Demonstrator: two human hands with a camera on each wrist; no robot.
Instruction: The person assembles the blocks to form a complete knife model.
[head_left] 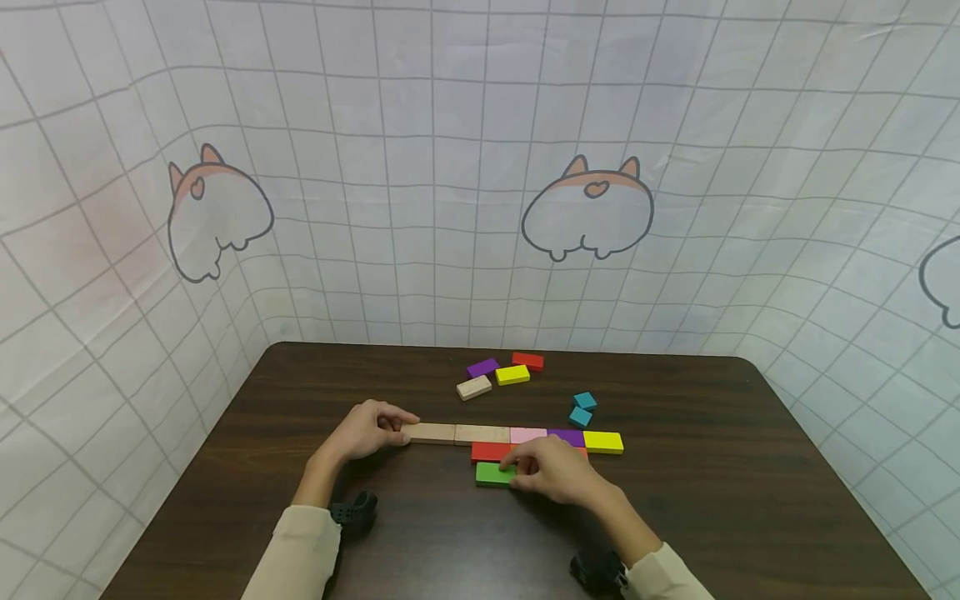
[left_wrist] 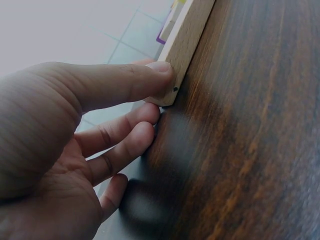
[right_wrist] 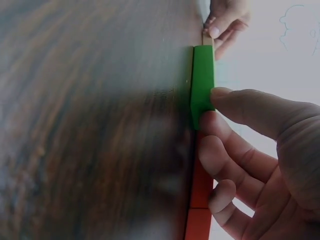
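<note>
- Farthest left, the person's left hand (head_left: 373, 432) pinches the outer end of a pale wooden block (head_left: 432, 433), thumb on the near face, the other fingers loosely bent. A twist of that grip could, I think, swing the block out of line.
- Next along the back row comes a second pale block (head_left: 482, 435), end to end with the first. Too firm a push from the left would likely travel through it to the pink block (head_left: 528, 436).
- Farther off, a loose cluster lies well apart from the row: light wooden block (head_left: 474, 387), purple piece (head_left: 483, 367), yellow piece (head_left: 512, 375), red piece (head_left: 528, 362).
- Nearest the person, the green block (head_left: 493, 475) lies in front of the red block (head_left: 491, 452); I can't tell whether they touch. Pressing it forward too hard could shove the red one into the back row.
- The right hand (head_left: 555, 471) pinches the green block's right end between thumb and fingers. Its loosely curled fingers are close to the middle row, so a careless lift might nudge an orange block (head_left: 581, 451).
- Behind the row's right part sit two teal blocks (head_left: 581, 417); the yellow end block (head_left: 603, 442), unheld, could slide if bumped.
</note>
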